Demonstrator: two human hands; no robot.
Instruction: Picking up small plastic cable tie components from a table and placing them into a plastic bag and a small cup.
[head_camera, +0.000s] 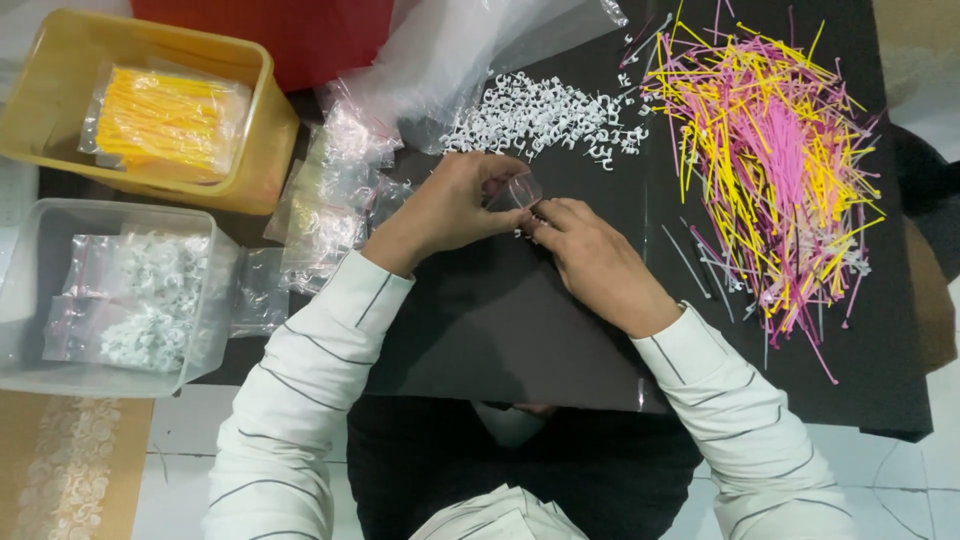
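My left hand (455, 205) grips a small clear plastic bag (517, 190) over the black mat (480, 320). My right hand (590, 260) touches the bag's lower edge, its fingertips pinched on small white clips beside the bag. A heap of white plastic clips (545, 115) lies just beyond both hands. To the right spreads a pile of pink and yellow cable ties (770, 150).
A yellow bin (262, 150) at the far left holds bagged yellow ties. A clear bin (25, 290) below it holds bagged white clips. Empty small clear bags (330, 200) lie left of my hands. A large clear plastic bag (450, 50) sits behind the clips.
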